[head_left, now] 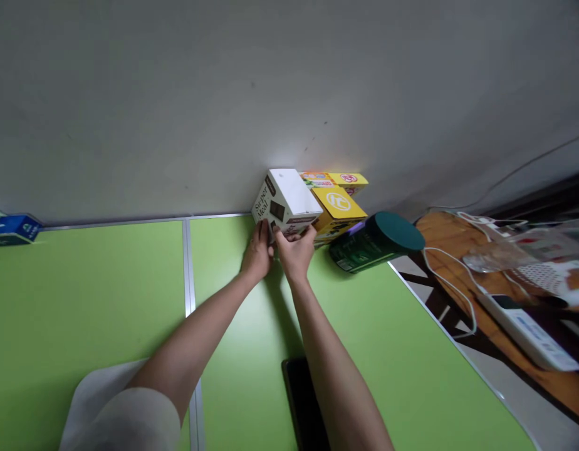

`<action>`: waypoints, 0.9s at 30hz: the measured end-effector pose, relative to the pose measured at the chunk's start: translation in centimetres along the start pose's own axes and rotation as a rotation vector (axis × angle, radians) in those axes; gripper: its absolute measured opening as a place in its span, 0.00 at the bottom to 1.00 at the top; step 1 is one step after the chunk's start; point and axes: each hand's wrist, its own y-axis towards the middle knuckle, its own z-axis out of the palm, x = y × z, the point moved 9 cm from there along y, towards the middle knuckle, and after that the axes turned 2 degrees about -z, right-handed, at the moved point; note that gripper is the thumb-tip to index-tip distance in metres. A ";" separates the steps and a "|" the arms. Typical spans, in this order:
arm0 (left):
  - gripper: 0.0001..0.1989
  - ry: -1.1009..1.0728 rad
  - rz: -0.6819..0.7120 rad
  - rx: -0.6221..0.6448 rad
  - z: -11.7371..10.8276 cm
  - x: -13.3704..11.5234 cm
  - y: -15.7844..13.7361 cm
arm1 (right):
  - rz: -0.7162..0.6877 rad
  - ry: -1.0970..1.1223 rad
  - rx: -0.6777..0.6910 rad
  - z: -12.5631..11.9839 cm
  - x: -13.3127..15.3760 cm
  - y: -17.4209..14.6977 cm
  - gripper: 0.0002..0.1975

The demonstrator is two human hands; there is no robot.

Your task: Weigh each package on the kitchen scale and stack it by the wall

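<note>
Against the wall stands a white carton (296, 191) printed "Super Meal", with dark squares pictured on its side. My left hand (257, 254) is at the carton's lower left, fingers pressed on its side. At the lower front, my right hand (296, 250) grips it with thumb and fingers bent. The undersides of both hands are hidden. Right of the carton, close against it, is a yellow box (339, 203) with a round white logo. Behind that are an orange and white box (318, 180) and another yellow box (349, 180).
A dark green canister (376, 241) stands right of the boxes. A black flat device (304, 401) lies under my right forearm. At far left is a blue box (14, 230). A wooden table (440, 232) with cables and a white power strip (529, 332) adjoins the green table (388, 351).
</note>
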 end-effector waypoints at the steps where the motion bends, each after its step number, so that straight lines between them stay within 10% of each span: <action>1: 0.38 -0.004 -0.007 0.004 0.0 0.1 0.1 | -0.006 0.012 0.005 0.2 -0.1 0.0 0.37; 16: 0.36 -0.056 -0.040 0.005 0.4 1.1 0.6 | -0.078 0.213 0.088 0.3 -1.3 -1.7 0.29; 27: 0.29 -0.103 -0.088 0.191 -5.0 0.8 -4.7 | -0.109 0.128 0.695 1.7 0.7 -7.5 0.21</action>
